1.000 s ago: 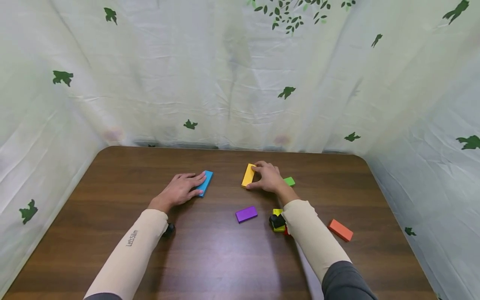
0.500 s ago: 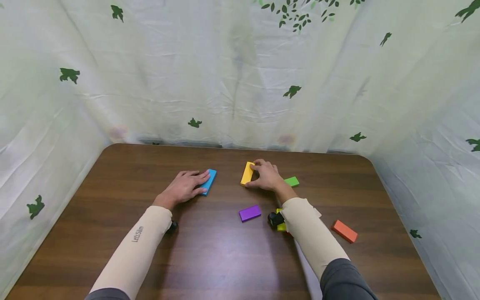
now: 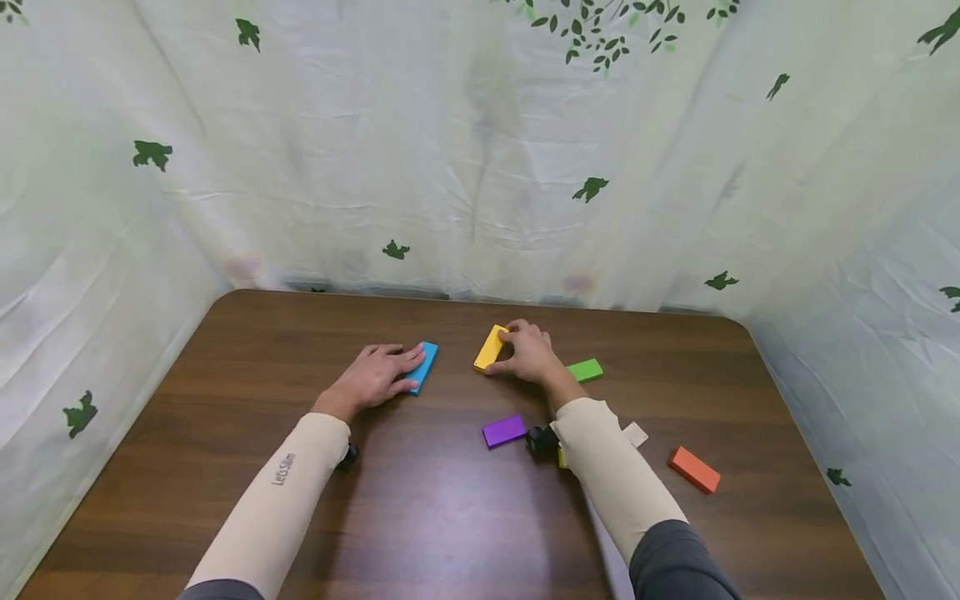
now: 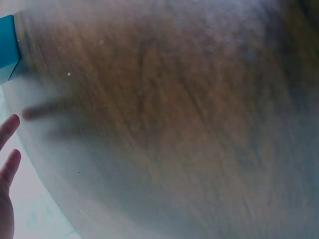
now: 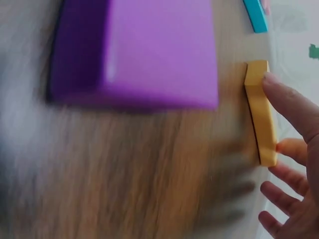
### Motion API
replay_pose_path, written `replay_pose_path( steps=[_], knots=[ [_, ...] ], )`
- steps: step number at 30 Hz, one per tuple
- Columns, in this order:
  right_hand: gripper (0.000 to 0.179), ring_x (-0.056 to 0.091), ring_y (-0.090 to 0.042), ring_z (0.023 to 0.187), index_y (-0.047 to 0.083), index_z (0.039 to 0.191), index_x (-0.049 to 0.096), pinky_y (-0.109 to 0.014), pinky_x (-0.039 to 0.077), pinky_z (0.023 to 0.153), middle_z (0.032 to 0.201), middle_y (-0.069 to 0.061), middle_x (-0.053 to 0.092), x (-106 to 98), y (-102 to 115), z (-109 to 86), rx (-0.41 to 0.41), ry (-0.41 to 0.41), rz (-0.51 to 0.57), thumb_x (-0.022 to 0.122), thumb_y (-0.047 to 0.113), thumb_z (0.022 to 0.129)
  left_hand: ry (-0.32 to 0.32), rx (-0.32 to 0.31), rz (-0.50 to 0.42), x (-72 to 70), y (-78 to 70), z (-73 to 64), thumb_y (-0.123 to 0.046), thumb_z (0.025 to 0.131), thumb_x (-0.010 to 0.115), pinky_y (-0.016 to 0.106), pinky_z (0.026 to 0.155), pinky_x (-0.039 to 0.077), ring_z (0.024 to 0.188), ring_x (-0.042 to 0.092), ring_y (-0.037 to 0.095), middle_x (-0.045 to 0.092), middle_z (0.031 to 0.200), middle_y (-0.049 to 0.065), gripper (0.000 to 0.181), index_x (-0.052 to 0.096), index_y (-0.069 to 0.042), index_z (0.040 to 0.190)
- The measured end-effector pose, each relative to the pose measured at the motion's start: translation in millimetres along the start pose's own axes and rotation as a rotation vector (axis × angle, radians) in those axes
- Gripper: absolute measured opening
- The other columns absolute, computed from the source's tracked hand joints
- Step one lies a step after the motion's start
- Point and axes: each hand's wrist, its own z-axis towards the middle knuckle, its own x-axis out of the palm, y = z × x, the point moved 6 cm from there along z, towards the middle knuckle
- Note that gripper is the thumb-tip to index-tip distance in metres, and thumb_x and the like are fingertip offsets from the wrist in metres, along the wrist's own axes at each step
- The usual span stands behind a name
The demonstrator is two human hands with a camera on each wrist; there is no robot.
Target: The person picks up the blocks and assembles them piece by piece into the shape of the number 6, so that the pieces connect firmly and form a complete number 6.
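My left hand [image 3: 372, 377] lies over a flat blue block [image 3: 429, 363], fingers stretched across its top and thumb by its near end. In the left wrist view the blue block [image 4: 7, 45] shows at the upper left corner, above two fingers [image 4: 9, 169]. My right hand [image 3: 527, 354] holds a yellow block [image 3: 490, 349] at its two ends, between thumb and fingers. The right wrist view shows the thumb on one end of the yellow block [image 5: 260, 112], a fingertip near the other. A purple block [image 3: 504, 432] lies nearer to me, large in that view.
On the brown table [image 3: 435, 517], a green block [image 3: 587, 371] sits behind the right wrist. A pale block [image 3: 635, 434] and an orange-red block [image 3: 695, 470] lie right of the forearm, which mostly hides a yellow-green block [image 3: 562, 457]. A patterned curtain [image 3: 450, 167] surrounds the table.
My right hand has shifted the yellow block slightly left, toward the blue one, and turned it a little. The pale block has come into sight beside the right forearm. The left hand stays on the blue block.
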Motion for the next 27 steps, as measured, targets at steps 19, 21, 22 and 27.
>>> replay_pose_path(
  steps=[19,21,22,27],
  knots=[
    [0.083,0.04,-0.032,0.127,0.008,0.14,0.051,-0.05,0.027,0.106,0.142,-0.012,0.044,11.2,23.7,26.2,0.025,-0.064,0.028,0.077,0.054,0.075,0.054,-0.046,-0.009,2.2,3.8,0.3,-0.037,0.098,0.054,0.058,0.109,0.023,0.136,0.034,0.043,0.032,0.155,0.009,0.061,0.035,-0.009,0.149],
    [0.083,0.039,-0.032,0.128,0.009,0.14,0.051,-0.051,0.027,0.106,0.143,-0.011,0.043,11.9,25.3,28.7,0.031,-0.059,0.024,0.076,0.055,0.076,0.057,-0.046,-0.02,2.2,3.7,0.5,-0.037,0.098,0.054,0.058,0.109,0.023,0.136,0.033,0.043,0.031,0.155,0.009,0.061,0.035,-0.009,0.149],
    [0.083,0.039,-0.032,0.128,0.009,0.14,0.051,-0.051,0.027,0.106,0.143,-0.011,0.043,12.0,25.9,29.6,0.034,-0.058,0.023,0.076,0.055,0.076,0.057,-0.042,-0.022,2.3,3.4,0.5,-0.037,0.098,0.054,0.059,0.109,0.023,0.136,0.033,0.044,0.031,0.155,0.009,0.061,0.035,-0.009,0.148],
    [0.083,0.039,-0.032,0.128,0.01,0.14,0.051,-0.051,0.027,0.107,0.143,-0.011,0.043,11.4,29.3,33.4,0.047,-0.048,0.026,0.077,0.054,0.076,0.053,-0.038,-0.037,2.1,2.5,-0.4,-0.038,0.097,0.055,0.059,0.109,0.023,0.135,0.034,0.044,0.032,0.154,0.009,0.062,0.036,-0.008,0.148]
  ],
)
